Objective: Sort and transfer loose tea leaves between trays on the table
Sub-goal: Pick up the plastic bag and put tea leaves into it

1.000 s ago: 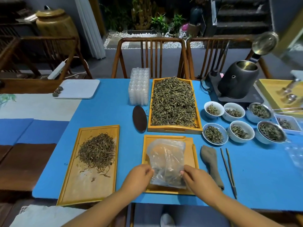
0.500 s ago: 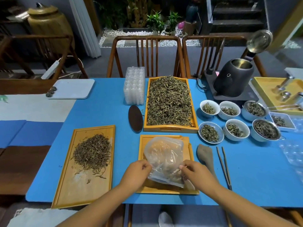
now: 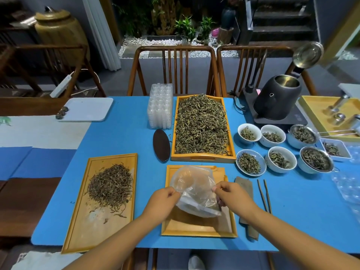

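- Two hands are closed on one clear plastic bag (image 3: 194,191): the left hand (image 3: 162,201) is pinched on its left edge, the right hand (image 3: 231,195) on its right edge, with the bag stretched between them.
- The bag is held just above the near tray (image 3: 198,228), the landmark for every place below; a few dark leaves seem to lie in the bag's lower corner, though the film is too cloudy for certainty.
- The step in hand is judged to be the opening or emptying of the bag over that tray.
- The mouth is best parted evenly by both pinches, so that the thin film is not torn.
- The bag is best kept low and centred over the near tray, so that stray leaves are caught by its raised rim rather than scattered on the blue table (image 3: 116,141).
- Left of the near tray, a flat board (image 3: 81,227) is seen with a loose heap of tea leaves (image 3: 111,189); some strands are already spread toward its near end.
- Behind the near tray, a deep tray (image 3: 202,157) is filled with leaves.
- Just right of the near tray, a folded cloth (image 3: 245,187) and tweezers (image 3: 264,195) are laid; the tweezers may be wanted for single leaves.
- Right and behind, small bowls (image 3: 251,162) of leaves stand well clear of the elbows.
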`<state>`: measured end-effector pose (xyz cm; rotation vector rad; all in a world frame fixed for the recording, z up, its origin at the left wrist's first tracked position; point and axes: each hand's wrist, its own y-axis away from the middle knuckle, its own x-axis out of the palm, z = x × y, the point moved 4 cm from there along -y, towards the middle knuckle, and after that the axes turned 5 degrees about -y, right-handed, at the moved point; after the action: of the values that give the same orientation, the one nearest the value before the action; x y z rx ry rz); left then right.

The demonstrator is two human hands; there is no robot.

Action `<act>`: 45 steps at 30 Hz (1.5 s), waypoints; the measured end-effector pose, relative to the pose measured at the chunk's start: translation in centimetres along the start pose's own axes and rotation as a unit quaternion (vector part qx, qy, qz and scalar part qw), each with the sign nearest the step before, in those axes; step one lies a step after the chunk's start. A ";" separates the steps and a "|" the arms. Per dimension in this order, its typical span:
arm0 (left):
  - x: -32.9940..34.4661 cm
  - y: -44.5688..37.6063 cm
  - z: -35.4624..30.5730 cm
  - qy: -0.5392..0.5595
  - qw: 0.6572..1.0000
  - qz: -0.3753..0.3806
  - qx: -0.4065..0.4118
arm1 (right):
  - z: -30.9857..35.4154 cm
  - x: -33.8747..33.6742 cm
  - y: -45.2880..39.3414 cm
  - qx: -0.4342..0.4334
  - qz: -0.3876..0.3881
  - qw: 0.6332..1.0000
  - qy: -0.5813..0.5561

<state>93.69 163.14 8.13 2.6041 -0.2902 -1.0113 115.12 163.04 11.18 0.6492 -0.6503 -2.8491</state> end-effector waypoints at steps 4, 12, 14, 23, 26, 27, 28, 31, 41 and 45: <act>-0.4 -0.3 -0.4 0.014 1.000 0.011 -0.013 | 0.7 -0.3 -0.7 0.006 -0.007 1.000 -0.022; -0.9 -1.3 -0.9 0.050 0.997 0.034 -0.043 | 2.2 -0.8 -2.2 0.019 -0.014 0.999 -0.027; -0.9 -1.6 -0.9 0.066 0.996 0.042 -0.052 | 2.5 -0.8 -2.7 0.023 -0.015 0.999 -0.030; -0.3 -2.7 -0.5 0.153 0.974 0.069 -0.154 | 3.3 -1.0 -4.1 0.068 -0.014 0.996 -0.053; -0.2 -2.7 -0.9 0.178 0.965 0.067 -0.183 | 3.6 -1.1 -4.4 0.076 -0.010 0.995 -0.062; -0.2 -2.7 -1.1 0.185 0.963 0.067 -0.186 | 3.7 -1.1 -4.4 0.077 -0.008 0.995 -0.066; -0.3 -2.7 -1.3 0.194 0.960 0.068 -0.188 | 3.9 -1.2 -4.5 0.078 -0.005 0.995 -0.069; -0.5 -2.7 -1.8 0.204 0.960 0.071 -0.179 | 4.4 -1.5 -4.5 0.076 -0.004 0.995 -0.064; -1.5 -2.2 -3.6 0.218 0.959 0.078 -0.165 | 6.1 -2.2 -4.5 0.070 -0.004 0.995 -0.076; -1.8 -1.9 -4.1 0.225 0.958 0.080 -0.158 | 6.5 -2.4 -4.5 0.064 0.004 0.995 -0.070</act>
<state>95.36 166.40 11.36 2.3813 -0.1997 -0.3560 114.16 170.09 15.38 0.4668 -0.8623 -2.8826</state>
